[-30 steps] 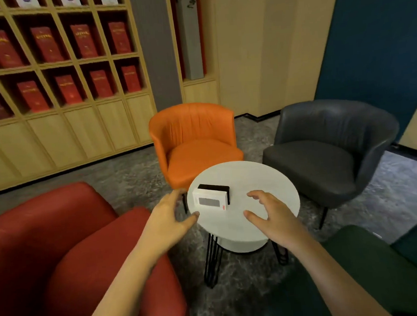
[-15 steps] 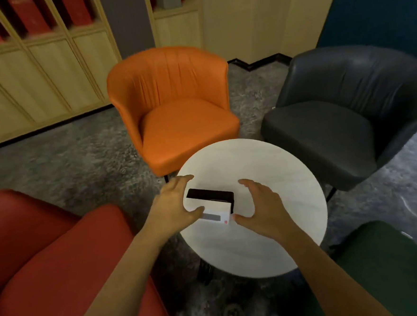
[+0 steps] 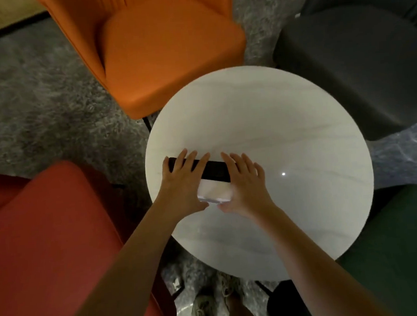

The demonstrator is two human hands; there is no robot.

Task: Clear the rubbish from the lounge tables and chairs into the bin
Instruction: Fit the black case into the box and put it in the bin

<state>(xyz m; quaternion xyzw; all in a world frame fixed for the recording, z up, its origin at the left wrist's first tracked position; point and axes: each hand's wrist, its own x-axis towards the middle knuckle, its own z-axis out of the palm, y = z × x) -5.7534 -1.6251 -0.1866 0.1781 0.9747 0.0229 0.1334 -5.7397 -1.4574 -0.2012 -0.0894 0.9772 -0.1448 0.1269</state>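
Both left hand (image 3: pixel 182 184) and right hand (image 3: pixel 245 188) grip the box (image 3: pixel 215 180), lying between them on the table (image 3: pixel 273 118).

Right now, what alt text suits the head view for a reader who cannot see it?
The left hand and right hand grip a black-and-white box from either end at a round white table. An orange chair, a dark grey chair, a red chair and a green chair ring it.

Round white stone tabletop (image 3: pixel 286 118) faintly grey-veined, rectangular box (image 3: pixel 216 172) black above and white below, orange padded armchair (image 3: pixel 170 49), charcoal armchair (image 3: pixel 356 61), red armchair (image 3: pixel 48 243), dark green armchair (image 3: pixel 394 248), mottled grey carpet (image 3: pixel 38 108).
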